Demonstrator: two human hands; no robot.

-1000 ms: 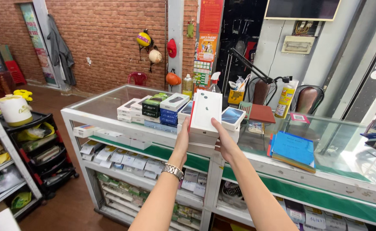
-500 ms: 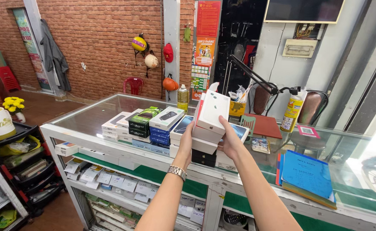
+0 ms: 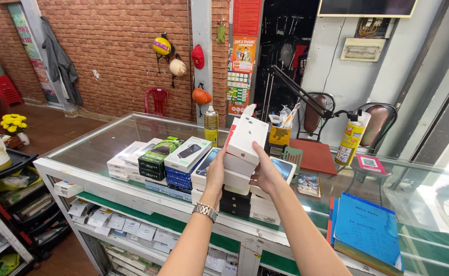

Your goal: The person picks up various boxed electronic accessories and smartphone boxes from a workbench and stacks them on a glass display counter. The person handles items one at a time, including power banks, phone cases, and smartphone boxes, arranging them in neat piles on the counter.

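A stack of white and black phone boxes (image 3: pixel 237 191) stands on the glass counter (image 3: pixel 107 140). My left hand (image 3: pixel 215 176), with a metal watch on the wrist, presses against the stack's left side. My right hand (image 3: pixel 265 171) holds the right side, fingers up against the tilted white box (image 3: pixel 247 138) on top. To the left lie more boxes: a black and green one (image 3: pixel 159 153) and a white one picturing a black device (image 3: pixel 187 152) on blue boxes.
A yellow spray can (image 3: pixel 350 140), a red pad (image 3: pixel 314 156), a pink card (image 3: pixel 370 163) and a blue notebook (image 3: pixel 370 227) lie to the right. A black lamp arm (image 3: pixel 301 94) reaches over the counter. Shelves (image 3: pixel 9 199) stand at the left. Chairs are behind.
The view has come closer to the counter. The boxes in my hands have come down onto the stack on the glass, and the top white box now tilts.
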